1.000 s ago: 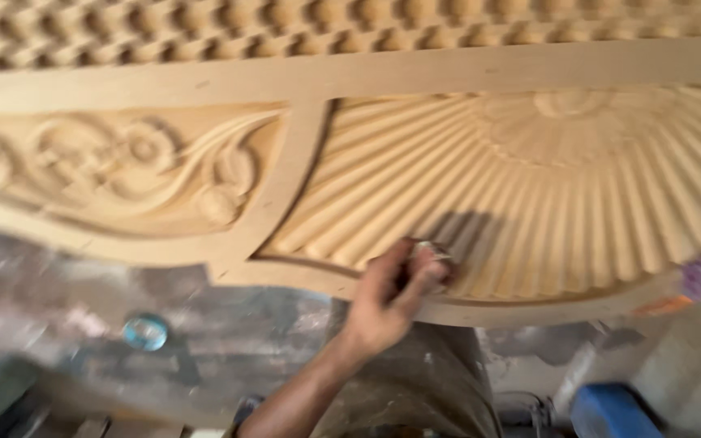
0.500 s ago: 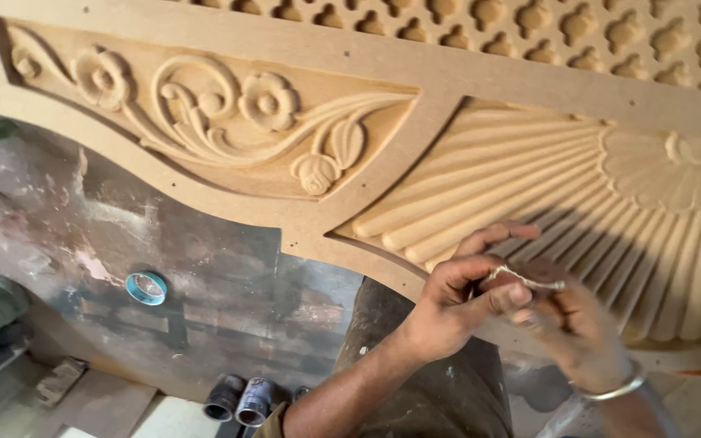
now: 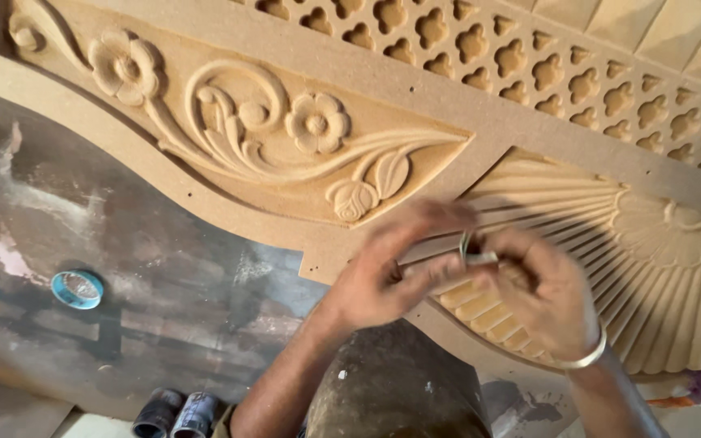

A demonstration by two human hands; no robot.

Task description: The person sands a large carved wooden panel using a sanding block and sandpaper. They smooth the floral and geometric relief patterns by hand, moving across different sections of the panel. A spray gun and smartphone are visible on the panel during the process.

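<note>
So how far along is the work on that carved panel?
The carved panel already has its flowers, fretwork and fan flutes cut. In hand: left hand and right hand pinch a small folded strip, blurred, over the fan flutes. What is left cannot be judged from this view.

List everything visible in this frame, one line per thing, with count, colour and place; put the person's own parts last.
carved panel: one, tan, across the upper frame, with flower scrolls at left, fan flutes at right and a pierced lattice along the top.
tape roll: one, blue rim, on the grey floor at lower left.
cylinders: two, dark, at the bottom edge, kind unclear.
folded strip: one, pale and blurred, pinched between both hands over the fan flutes.
bangle: one, silvery, on the right wrist.
left hand: fingers on the strip.
right hand: fingers on the strip.
</note>
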